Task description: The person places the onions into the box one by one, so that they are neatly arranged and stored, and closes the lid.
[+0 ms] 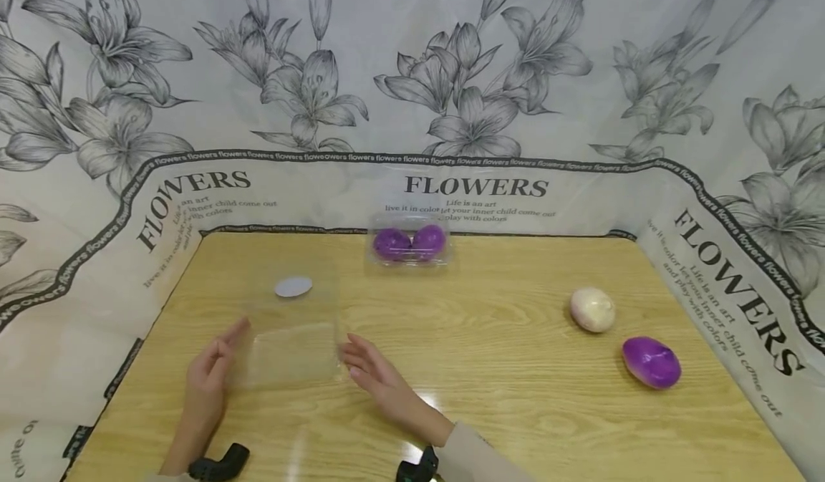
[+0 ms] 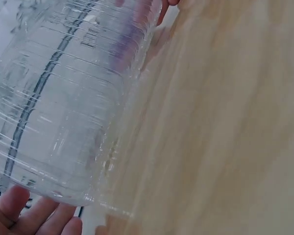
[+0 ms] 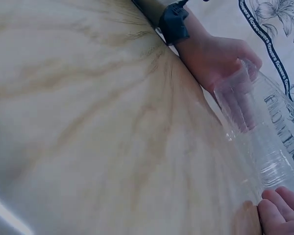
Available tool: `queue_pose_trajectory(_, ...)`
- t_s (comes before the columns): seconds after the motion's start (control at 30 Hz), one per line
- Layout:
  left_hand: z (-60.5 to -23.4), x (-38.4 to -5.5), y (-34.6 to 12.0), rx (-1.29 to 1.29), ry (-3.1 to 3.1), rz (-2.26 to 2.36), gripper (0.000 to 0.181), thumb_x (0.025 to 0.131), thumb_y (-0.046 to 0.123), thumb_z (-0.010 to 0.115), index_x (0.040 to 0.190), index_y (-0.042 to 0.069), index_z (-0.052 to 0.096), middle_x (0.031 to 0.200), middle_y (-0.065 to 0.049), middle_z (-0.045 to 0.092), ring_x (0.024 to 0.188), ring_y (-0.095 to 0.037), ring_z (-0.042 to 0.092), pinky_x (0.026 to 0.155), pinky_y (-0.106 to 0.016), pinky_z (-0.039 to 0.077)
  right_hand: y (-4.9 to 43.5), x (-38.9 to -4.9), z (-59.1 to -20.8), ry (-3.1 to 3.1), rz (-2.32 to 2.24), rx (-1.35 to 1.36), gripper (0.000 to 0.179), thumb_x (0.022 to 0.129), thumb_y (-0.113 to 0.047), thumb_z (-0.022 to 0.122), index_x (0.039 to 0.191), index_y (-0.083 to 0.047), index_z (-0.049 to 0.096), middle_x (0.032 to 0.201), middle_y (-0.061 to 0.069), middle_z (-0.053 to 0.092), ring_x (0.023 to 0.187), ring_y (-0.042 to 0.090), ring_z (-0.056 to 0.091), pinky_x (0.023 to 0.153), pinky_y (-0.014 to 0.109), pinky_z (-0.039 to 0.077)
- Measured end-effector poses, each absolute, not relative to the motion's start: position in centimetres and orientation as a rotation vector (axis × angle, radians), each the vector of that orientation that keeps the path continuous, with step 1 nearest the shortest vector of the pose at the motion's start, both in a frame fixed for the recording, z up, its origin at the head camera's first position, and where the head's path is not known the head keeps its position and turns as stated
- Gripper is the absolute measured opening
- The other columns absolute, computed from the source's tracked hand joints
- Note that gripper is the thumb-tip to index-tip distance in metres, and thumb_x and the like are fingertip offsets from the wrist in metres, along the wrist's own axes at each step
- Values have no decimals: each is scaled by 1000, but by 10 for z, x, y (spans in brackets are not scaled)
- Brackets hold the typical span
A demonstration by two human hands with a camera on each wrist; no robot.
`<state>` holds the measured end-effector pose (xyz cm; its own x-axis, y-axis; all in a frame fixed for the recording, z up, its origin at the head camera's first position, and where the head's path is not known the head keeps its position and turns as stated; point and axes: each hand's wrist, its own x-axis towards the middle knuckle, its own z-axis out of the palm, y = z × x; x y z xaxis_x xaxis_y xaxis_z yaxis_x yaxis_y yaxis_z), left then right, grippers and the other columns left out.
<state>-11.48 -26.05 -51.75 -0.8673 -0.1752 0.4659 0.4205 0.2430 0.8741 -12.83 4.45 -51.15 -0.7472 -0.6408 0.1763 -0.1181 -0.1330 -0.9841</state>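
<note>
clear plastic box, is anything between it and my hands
Nothing visible. The clear plastic box sits open on the wooden table, with the left hand at its left edge and the right hand at its right edge, fingertips touching or almost touching the walls. The eggs lie well away.

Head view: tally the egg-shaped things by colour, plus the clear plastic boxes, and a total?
Purple eggs: 3, two in the closed clear box at the back, one loose on the table at right
White eggs: 1, loose beside the purple one
Clear plastic boxes: 2, the closed one and the open empty box between left hand and right hand
Total: 6
</note>
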Motion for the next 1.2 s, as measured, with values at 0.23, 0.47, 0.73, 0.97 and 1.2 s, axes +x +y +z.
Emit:
queue_pose_trajectory(0.23,-523,-103,-231,-524,-2003,-1766,22,85,-26,42,75,-6,47,139,-11,57,130,-10,51,107,-14,37,85,-117,-513,1885,-1995,-914,43,106,-6,42,143,15,33,136,38,46,124,51,48,106,31,46)
queue_pose_trajectory(0.47,-525,-89,-207,-638,-2135,-1778,27,84,-23,53,82,4,50,140,-38,45,137,-13,44,111,-19,33,120,-108,-514,1982,-2000,-955,28,103,1,45,127,14,50,122,37,53,115,33,58,100,27,50)
queue_pose_trajectory(0.73,-529,-87,-171,-753,-2159,-1804,27,84,-16,66,88,9,56,145,-34,42,139,-20,41,111,-23,34,162,-111,-517,2110,-2022,-1008,15,98,11,48,109,11,58,103,30,59,94,26,62,85,28,56)
queue_pose_trajectory(0.97,-526,-101,-135,-775,-2275,-1728,28,83,5,78,85,19,53,147,-18,47,135,-40,44,110,-27,38,192,-120,-516,2321,-2023,-930,19,97,11,49,86,1,61,84,21,61,79,26,60,75,25,55)
queue_pose_trajectory(1.2,-526,-120,-119,-876,-2265,-1561,40,74,13,83,88,8,46,138,-20,51,126,-40,51,110,-41,42,204,-122,-515,2384,-2048,-879,20,94,13,53,79,1,59,78,19,61,77,29,59,73,23,53)
